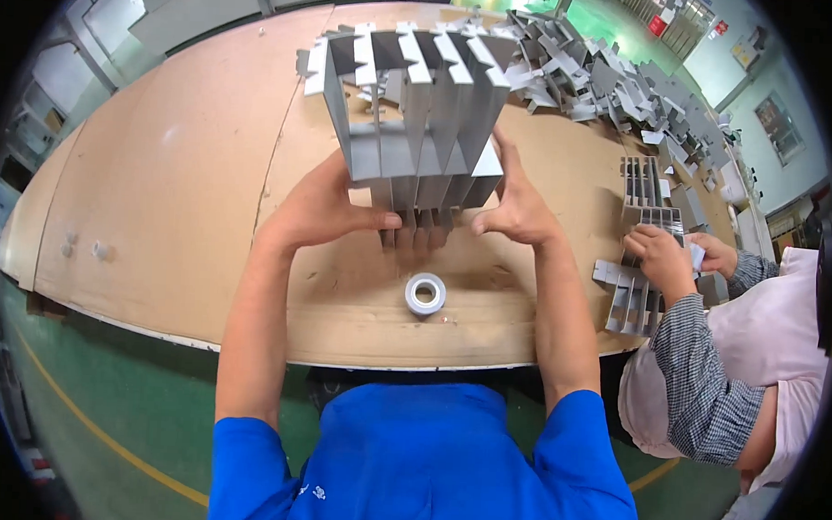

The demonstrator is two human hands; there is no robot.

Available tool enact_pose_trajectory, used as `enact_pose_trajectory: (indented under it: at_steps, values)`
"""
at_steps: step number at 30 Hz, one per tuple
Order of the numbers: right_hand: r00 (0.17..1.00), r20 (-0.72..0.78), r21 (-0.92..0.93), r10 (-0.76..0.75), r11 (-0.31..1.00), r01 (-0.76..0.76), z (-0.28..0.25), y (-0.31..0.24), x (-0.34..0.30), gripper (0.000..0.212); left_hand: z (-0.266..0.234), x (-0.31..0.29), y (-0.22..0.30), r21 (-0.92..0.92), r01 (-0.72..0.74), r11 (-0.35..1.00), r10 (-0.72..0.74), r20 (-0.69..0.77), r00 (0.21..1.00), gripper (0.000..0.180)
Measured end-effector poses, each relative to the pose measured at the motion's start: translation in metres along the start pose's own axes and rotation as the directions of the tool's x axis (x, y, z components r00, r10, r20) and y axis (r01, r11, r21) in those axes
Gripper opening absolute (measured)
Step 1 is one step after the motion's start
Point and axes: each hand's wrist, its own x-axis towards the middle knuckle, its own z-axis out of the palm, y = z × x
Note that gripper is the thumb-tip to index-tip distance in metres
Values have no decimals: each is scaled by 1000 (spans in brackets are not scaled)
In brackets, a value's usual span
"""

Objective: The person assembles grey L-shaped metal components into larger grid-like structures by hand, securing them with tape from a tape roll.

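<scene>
Above the tabletop, a grey divider grid (pixel 380 151) made of several upright slotted panels joined by cross pieces is held up between my two hands. My left hand (pixel 322 206) grips its left side, thumb pointing inward across the lower part. On the opposite side my right hand (pixel 520 207) is closed around the edge, its fingers partly hidden behind the panels. A roll of grey tape (pixel 423 309) rests on the table below the grid, between my forearms, touched by neither hand.
Loose grey panels (pixel 606 74) are heaped at the back right of the cardboard-covered table (pixel 176 169). To my right, a co-worker's hands (pixel 663 259) work at more divider grids (pixel 630 304). Small whitish pieces (pixel 99 249) lie far left.
</scene>
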Motion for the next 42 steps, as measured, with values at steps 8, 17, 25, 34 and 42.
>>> enact_pose_trajectory:
  at_steps: [8,17,25,34,42]
  values:
    - [997,2,25,76,997,-76,-8,-6,-12,153,-7,-11,9,82,-26,996,31,-55,998,74]
    - [752,-181,-318,633,686,-654,79,-33,-87,37,48,-105,-31,37,317,948,-311,-117,943,31]
    - [786,-157,-320,598,722,-613,89,-18,-116,27,123,-128,-40,-127,-4,992,8,35,999,34]
    - [758,57,-94,649,760,-643,81,-37,-102,20,101,-116,-22,-493,151,857,-141,58,988,31]
    - [729,195,-62,656,750,-658,79,-43,-88,26,102,-106,-20,-562,133,817,-185,-37,982,16]
